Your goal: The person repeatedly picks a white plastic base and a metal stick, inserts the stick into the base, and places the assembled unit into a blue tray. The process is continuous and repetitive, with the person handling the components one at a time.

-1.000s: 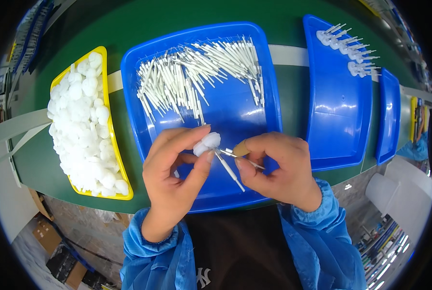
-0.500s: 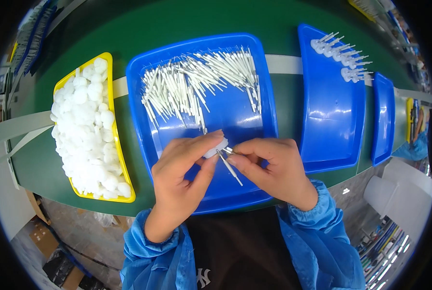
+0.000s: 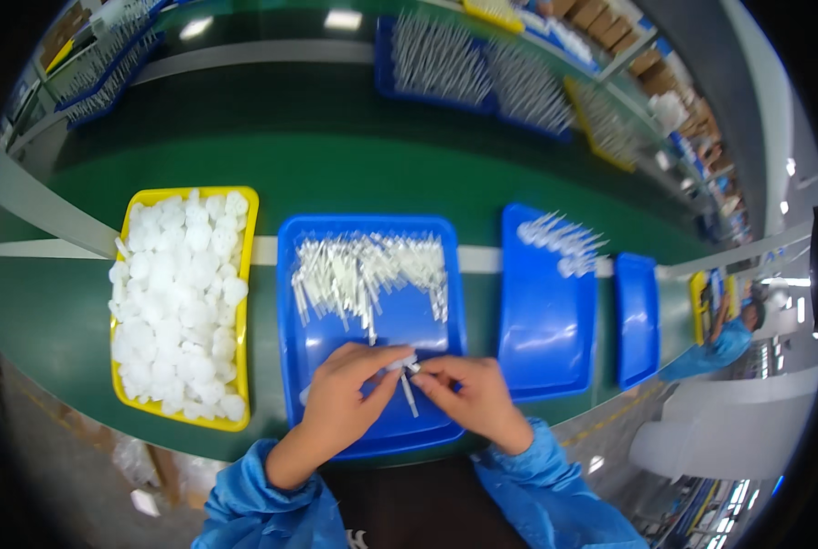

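Over the near part of a blue tray [image 3: 433, 342], my two hands meet. Closed in a pinch, my left hand [image 3: 346, 395] grips a small translucent white plastic piece [image 3: 400, 363] by its edge. A thin white rod [image 3: 410, 399] with a metal end slants down from that piece, between the hands. My right hand [image 3: 475, 393] is closed too, its thumb and forefinger on a small metal-ended rod [image 3: 415, 368] at the piece; most of this rod is hidden by the fingers. Beyond the hands, a heap of similar white rods [image 3: 372, 261] fills the tray's far half.
On the left, a yellow tray [image 3: 252, 229] is heaped with round white plastic pieces [image 3: 178, 302]. To the right, another blue tray [image 3: 546, 352] holds several pieces with rods standing in them [image 3: 563, 242], beside a narrower blue tray [image 3: 638, 320]. A person in blue [image 3: 725, 343] is farther right.
The head view has tilted up, so trays and hands look smaller and lower, and racks of rods show at the back. Both hands keep their hold on the piece and rod.
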The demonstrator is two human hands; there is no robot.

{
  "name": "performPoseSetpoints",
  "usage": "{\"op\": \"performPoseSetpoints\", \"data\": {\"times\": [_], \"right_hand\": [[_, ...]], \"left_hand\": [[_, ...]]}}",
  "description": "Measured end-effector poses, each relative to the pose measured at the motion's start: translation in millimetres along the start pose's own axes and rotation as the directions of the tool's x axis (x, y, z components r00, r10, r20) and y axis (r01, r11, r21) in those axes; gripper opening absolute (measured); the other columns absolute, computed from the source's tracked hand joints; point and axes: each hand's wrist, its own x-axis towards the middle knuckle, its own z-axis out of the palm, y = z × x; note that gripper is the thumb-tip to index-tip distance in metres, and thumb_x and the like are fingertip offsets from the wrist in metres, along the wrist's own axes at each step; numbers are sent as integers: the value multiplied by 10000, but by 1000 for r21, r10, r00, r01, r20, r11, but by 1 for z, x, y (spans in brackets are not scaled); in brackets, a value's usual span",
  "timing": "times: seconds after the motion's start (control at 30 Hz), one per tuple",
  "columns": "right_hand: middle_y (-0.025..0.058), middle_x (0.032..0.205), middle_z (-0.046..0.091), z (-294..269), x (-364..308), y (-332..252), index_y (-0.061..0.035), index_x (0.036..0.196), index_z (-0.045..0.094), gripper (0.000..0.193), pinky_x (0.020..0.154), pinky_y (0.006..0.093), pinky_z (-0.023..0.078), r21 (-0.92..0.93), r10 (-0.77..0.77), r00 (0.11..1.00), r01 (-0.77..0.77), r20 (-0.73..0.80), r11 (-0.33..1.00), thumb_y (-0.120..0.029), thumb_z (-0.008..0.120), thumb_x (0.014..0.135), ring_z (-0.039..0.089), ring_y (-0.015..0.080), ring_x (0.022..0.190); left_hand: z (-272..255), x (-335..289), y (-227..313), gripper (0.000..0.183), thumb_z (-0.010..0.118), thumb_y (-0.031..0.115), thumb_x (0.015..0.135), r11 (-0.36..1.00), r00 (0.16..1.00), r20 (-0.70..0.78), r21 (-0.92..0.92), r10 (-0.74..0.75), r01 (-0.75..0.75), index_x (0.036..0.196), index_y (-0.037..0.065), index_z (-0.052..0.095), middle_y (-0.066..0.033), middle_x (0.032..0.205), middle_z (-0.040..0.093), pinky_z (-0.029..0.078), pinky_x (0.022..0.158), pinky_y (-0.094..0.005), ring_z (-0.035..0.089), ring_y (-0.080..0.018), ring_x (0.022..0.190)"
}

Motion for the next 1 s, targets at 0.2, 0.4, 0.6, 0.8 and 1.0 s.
{"op": "performPoseSetpoints", "data": {"times": [0.2, 0.4, 0.6, 0.8, 1.0], "right_hand": [[76, 682, 675, 3, -4, -6, -39, 1110, 838, 158, 552, 296, 478, -75, -56, 998, 55, -20, 996, -148, 860, 998, 598, 107, 568], [26, 768, 767, 0, -32, 12, -14, 1116, 853, 129, 610, 258, 506, 1, 100, 990, -100, -105, 995, -88, 837, 1012, 612, 40, 671], [132, 821, 807, 18, -7, -9, -13, 1091, 829, 133, 641, 329, 597, -84, -103, 991, 95, -90, 992, -101, 838, 992, 804, 199, 716], [91, 752, 800, 15, -8, -14, 4, 1105, 829, 143, 608, 269, 573, 194, 100, 994, -93, -30, 977, -100, 839, 1008, 785, 112, 678], [87, 712, 751, 22, -3, -6, -44, 994, 831, 107, 537, 301, 498, 84, 13, 993, -3, -114, 996, -131, 882, 958, 710, 148, 579]], "left_hand": [[6, -4, -8, 332, 801, 32, 947, 990, 995, -60, -109, 82, -88, 1266, 110, 845, -108, 1015, 819, 613, 786, -380, 755, -259, 852], [19, -7, -23, 283, 799, 127, 981, 970, 976, -32, -112, 213, -216, 1259, 140, 846, -93, 991, 817, 603, 805, -401, 744, -288, 833], [-7, -13, -8, 319, 824, 71, 961, 995, 997, -75, -91, 23, -29, 1278, 106, 842, -123, 964, 802, 605, 744, -359, 755, -246, 816], [-7, -6, -3, 399, 835, -14, 888, 994, 992, -64, -10, 112, -113, 1274, 86, 839, -120, 953, 822, 596, 778, -381, 770, -270, 812], [-9, -4, -2, 401, 834, -37, 857, 969, 983, -26, 176, 182, -175, 1245, 61, 844, -125, 988, 838, 615, 771, -384, 787, -277, 829]]}}
